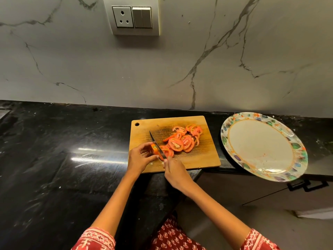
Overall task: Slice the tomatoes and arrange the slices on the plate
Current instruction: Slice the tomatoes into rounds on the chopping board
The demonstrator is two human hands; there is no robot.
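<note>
1. Just below the middle of the frame, the left hand [142,156] curls its fingers and thumb round the last stub of tomato [154,149] at the left end of the wooden cutting board [207,159]. The piece is small, so the fingertips sit close to the blade.
2. The right hand [173,171] is closed round the handle of the knife [157,146], the handle itself hidden in the fist — the dark blade slants up and left, resting against the stub's cut face.
3. A loose heap of tomato slices [181,140] lies across the middle of the board, right of the blade, overlapping one another.
4. The slices look wet, soft and slippery — likely to tear or shed seeds if pinched hard. I'd judge they are best lifted by the firmer skin rim, or slid onto the flat of the blade.
5. The floral-rimmed plate [295,147] waits at the right of the frame, apart from the board, overhanging the edge of the black counter [63,150]; no slices are on it.
</note>
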